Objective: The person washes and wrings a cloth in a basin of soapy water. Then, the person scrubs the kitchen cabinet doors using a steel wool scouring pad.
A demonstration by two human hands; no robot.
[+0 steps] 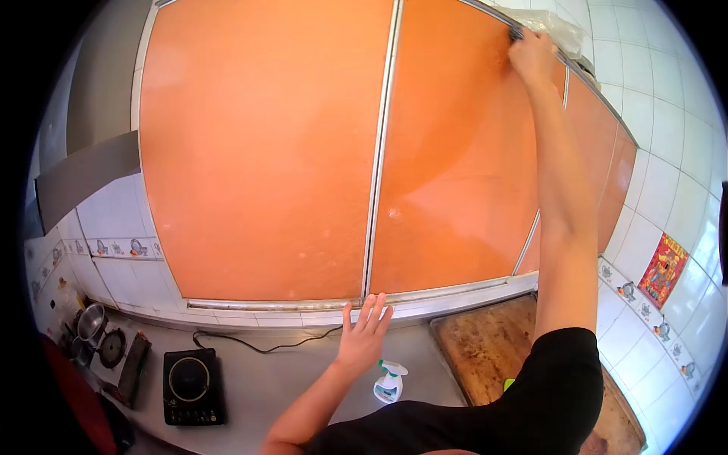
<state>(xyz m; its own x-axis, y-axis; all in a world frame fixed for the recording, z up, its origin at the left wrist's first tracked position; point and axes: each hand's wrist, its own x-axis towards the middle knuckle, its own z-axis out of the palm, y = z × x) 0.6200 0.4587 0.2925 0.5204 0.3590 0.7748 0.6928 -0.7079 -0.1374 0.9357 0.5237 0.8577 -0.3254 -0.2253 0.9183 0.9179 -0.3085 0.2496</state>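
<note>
My right hand reaches up to the top right of the orange cabinet doors. Its fingers are closed on a small dark grey wad, pressed against the door near the upper edge; whether this is a rag or a scrubber I cannot tell. The orange surface around it looks darker and streaked. Lower down, my left hand is open, fingers spread, with the fingertips at the metal strip along the cabinet's bottom edge. Just below and right of it, a white spray bottle with a green-and-white trigger head stands on the counter.
A black induction cooker with a cord sits left on the steel counter. Pots and a gas stove are farther left. A large wooden board lies right. Clear plastic rests on the cabinet top.
</note>
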